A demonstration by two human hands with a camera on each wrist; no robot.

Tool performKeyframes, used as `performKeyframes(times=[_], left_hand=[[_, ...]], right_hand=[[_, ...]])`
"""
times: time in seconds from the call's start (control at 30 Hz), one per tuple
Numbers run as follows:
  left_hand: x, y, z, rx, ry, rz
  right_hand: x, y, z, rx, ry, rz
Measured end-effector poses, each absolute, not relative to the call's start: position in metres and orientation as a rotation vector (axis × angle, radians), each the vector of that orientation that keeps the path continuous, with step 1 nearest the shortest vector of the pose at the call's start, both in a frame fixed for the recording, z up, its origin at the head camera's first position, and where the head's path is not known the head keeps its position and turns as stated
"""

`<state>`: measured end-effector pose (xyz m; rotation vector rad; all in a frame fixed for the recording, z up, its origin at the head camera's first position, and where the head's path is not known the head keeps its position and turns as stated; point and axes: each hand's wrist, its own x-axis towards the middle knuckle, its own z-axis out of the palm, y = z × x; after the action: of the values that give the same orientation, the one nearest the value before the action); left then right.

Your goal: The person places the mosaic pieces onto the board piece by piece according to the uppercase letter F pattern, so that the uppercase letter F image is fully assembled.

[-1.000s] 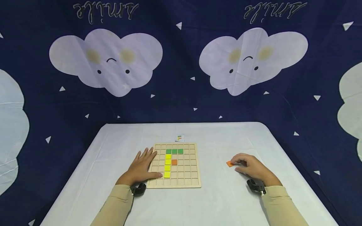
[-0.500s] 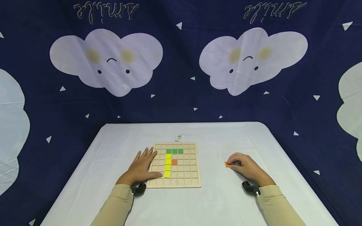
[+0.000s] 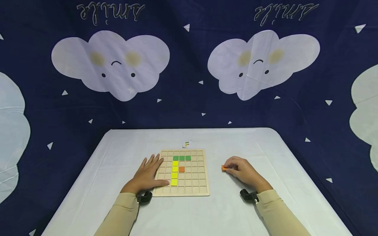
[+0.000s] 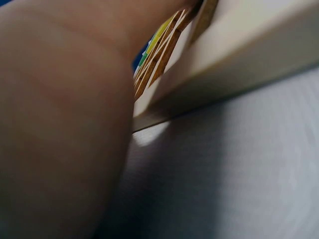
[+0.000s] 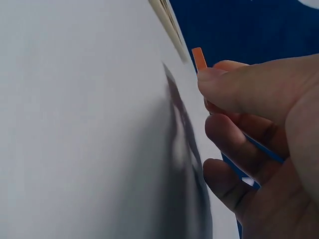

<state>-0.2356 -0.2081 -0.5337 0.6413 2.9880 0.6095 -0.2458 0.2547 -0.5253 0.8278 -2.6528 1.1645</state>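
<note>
A wooden grid board (image 3: pixel 200 188) lies on the white table. It holds three green tiles (image 3: pixel 181 158) in a row, a column of yellow tiles (image 3: pixel 174 172) and one orange tile (image 3: pixel 181 169). My left hand (image 3: pixel 149 175) lies flat with straight fingers on the board's left part; the left wrist view shows only the wrist and the board's edge (image 4: pixel 234 64). My right hand (image 3: pixel 240 171) pinches a second orange tile (image 3: pixel 224 167) just above the table, right of the board. The right wrist view shows that orange tile (image 5: pixel 199 58) held between thumb and fingers.
A small pattern card (image 3: pixel 187 144) lies on the table behind the board. The white table (image 3: pixel 124 147) ends at a dark blue cloth backdrop with cloud prints (image 3: pixel 260 62). Black wrist straps sit at both cuffs.
My right hand has moved left toward the board, carrying the orange tile with it. The left hand and the board have stayed still.
</note>
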Motion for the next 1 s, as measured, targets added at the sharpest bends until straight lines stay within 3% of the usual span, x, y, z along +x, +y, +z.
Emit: performKeyframes(times=[0.6,1.0], left_hand=[[-0.237,-0.208,-0.536,0.631,2.985,0.604],[-0.236,-0.208,-0.533,0.638,2.985,0.595]], right_hand=[[-0.255,0.153,-0.514,1.014,-2.656,1.176],[-0.264,0.113,-0.513,1.131,-2.692,1.038]])
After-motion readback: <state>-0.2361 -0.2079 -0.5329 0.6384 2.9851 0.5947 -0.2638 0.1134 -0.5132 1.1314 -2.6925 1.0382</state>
